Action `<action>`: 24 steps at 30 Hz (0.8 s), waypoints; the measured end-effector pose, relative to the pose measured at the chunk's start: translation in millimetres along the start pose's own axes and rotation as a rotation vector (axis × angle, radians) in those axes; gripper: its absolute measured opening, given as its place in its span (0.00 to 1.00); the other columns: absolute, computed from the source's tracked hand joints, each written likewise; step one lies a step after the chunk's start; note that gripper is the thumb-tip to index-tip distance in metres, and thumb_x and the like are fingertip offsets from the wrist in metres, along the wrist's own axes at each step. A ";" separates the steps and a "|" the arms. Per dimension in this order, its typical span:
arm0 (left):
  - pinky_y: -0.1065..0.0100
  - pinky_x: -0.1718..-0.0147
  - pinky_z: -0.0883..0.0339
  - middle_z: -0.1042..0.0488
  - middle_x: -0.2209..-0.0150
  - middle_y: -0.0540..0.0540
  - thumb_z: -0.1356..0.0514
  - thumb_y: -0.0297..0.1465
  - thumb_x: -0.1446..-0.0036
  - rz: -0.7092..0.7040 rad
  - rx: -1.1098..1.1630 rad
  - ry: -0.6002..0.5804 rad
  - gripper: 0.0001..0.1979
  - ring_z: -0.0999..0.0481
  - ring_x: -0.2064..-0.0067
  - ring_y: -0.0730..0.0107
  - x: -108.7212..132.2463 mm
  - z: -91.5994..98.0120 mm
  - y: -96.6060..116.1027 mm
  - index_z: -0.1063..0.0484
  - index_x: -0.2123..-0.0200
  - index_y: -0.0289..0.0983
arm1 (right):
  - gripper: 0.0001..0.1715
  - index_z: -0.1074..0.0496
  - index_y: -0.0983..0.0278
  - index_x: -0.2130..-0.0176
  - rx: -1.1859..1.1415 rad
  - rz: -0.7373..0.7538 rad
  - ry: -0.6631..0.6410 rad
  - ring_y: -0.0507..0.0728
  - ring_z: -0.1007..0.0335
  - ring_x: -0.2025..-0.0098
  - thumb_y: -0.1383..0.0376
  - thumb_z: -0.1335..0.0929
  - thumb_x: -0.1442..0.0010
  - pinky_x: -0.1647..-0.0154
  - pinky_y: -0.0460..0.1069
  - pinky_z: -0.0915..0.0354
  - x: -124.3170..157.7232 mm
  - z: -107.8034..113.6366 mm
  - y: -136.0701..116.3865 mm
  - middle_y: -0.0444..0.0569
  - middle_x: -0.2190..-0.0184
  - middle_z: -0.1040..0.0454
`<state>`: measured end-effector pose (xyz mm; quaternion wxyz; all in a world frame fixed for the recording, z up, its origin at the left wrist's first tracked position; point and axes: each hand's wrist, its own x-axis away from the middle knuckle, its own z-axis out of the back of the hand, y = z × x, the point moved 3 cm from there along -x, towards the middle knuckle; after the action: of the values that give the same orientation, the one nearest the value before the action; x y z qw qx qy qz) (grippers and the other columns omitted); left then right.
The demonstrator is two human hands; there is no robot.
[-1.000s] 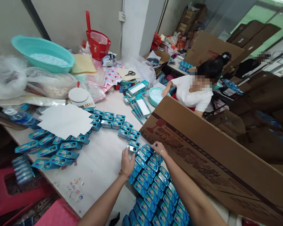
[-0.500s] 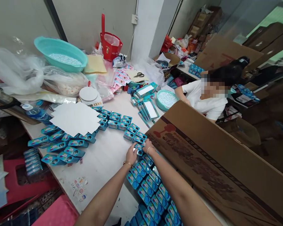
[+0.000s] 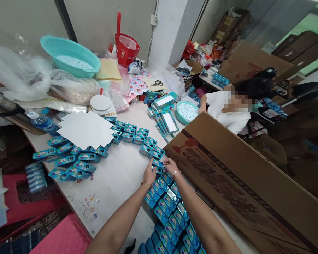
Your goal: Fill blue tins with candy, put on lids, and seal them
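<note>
My left hand [image 3: 149, 173] is at the left end of a small blue tin box [image 3: 157, 163], its thumb and fingers apart and close against the tin. On the other side my right hand [image 3: 171, 167] has its fingers loosely spread by the right end. The tin sits at the end of a short line of stacked blue tins [image 3: 148, 143] on the white table [image 3: 113, 183]. Below and between my forearms stands a large block of similar tins [image 3: 166, 208] with round marks on their lids. Parts of that block are hidden by my right arm.
A long cardboard box [image 3: 228, 183] borders the right side. On the left, white card sheets [image 3: 86, 129] lie over more tins [image 3: 66, 160]. A scale [image 3: 100, 104], a turquoise basin [image 3: 69, 58] and flat blue packs [image 3: 166, 121] stand farther back. Another person [image 3: 228, 109] sits beyond the box.
My fingers have loosened around the tin, and my right hand has drawn slightly away to the right. The other person's arm has shifted toward the small basin of pellets.
</note>
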<state>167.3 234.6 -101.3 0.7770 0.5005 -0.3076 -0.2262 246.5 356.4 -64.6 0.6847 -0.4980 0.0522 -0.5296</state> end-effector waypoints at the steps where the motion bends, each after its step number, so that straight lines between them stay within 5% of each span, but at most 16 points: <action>1: 0.60 0.41 0.37 0.34 0.36 0.44 0.46 0.26 0.40 0.011 0.001 0.002 0.29 0.33 0.37 0.58 2.1 -0.6 0.3 0.40 0.35 0.39 | 0.15 0.34 0.61 0.65 0.043 0.016 0.001 0.57 0.29 0.62 0.72 0.36 0.57 0.68 0.49 0.32 3.7 -5.4 0.4 0.46 0.65 0.30; 10: 0.62 0.42 0.37 0.33 0.37 0.43 0.45 0.29 0.39 0.129 -0.030 0.008 0.30 0.31 0.39 0.57 6.1 -0.3 -2.2 0.42 0.33 0.37 | 0.25 0.33 0.61 0.60 0.474 0.077 0.064 0.63 0.36 0.49 0.78 0.33 0.60 0.51 0.53 0.39 15.2 -22.6 -10.0 0.51 0.57 0.35; 18: 0.60 0.44 0.35 0.31 0.39 0.41 0.44 0.33 0.40 0.154 -0.092 0.023 0.30 0.29 0.40 0.56 1.3 -5.1 -14.3 0.41 0.34 0.36 | 0.36 0.36 0.63 0.50 0.849 -0.035 -0.020 0.66 0.37 0.44 0.61 0.23 0.56 0.49 0.54 0.37 2.8 -13.9 -19.2 0.56 0.49 0.35; 24: 0.62 0.43 0.36 0.30 0.40 0.41 0.47 0.32 0.38 0.107 -0.199 -0.001 0.27 0.30 0.39 0.58 3.3 -1.0 -4.6 0.40 0.35 0.38 | 0.20 0.35 0.61 0.52 0.625 0.106 0.087 0.61 0.38 0.45 0.65 0.30 0.44 0.48 0.52 0.39 50.7 -7.5 -19.3 0.53 0.50 0.34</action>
<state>170.2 231.3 -105.0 0.8337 0.4035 -0.3102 -0.2141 251.0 313.3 -31.0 0.8283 -0.2373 -0.0580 -0.5043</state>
